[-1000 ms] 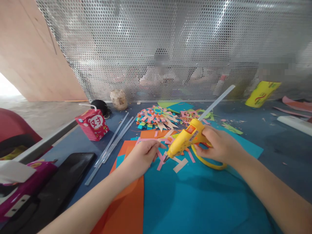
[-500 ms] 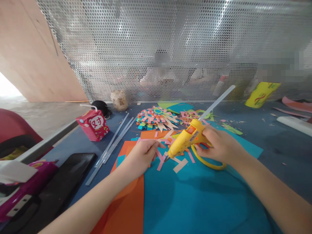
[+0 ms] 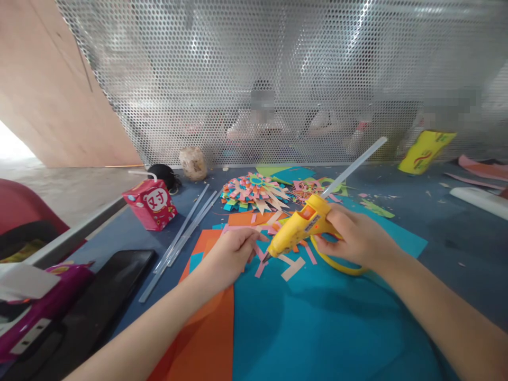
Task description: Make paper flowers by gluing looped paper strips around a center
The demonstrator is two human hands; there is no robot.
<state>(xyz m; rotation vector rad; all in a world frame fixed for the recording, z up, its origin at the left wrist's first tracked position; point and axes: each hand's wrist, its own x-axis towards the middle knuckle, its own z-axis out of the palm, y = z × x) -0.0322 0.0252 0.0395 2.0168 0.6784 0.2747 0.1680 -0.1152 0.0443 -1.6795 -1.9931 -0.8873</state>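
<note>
My right hand (image 3: 353, 233) is wrapped round the handle of a yellow hot glue gun (image 3: 296, 227). A translucent glue stick (image 3: 355, 166) juts from its back end, and its nozzle tilts down to the left, close to my left fingertips. My left hand (image 3: 234, 248) is closed in a pinch; whatever lies between its fingers is hidden. Below the nozzle are narrow pink paper strips (image 3: 260, 270) and a cream strip (image 3: 292, 269), over blue paper (image 3: 317, 328). Orange paper (image 3: 210, 328) extends under my left forearm. Behind my hands sits a layered paper flower (image 3: 254, 190) with fringed edges.
Spare glue sticks (image 3: 184, 233) lie left of the papers, near a red drink carton (image 3: 153, 203) with a straw. A black phone (image 3: 115, 286) and a purple power strip (image 3: 35, 312) are nearer me. Perforated metal (image 3: 238, 79) closes the back; a yellow packet (image 3: 426, 152) stands right.
The glue gun has shifted slightly left and down, so its nozzle is nearer my left fingertips, over the pink strips. My left hand has stayed almost still.
</note>
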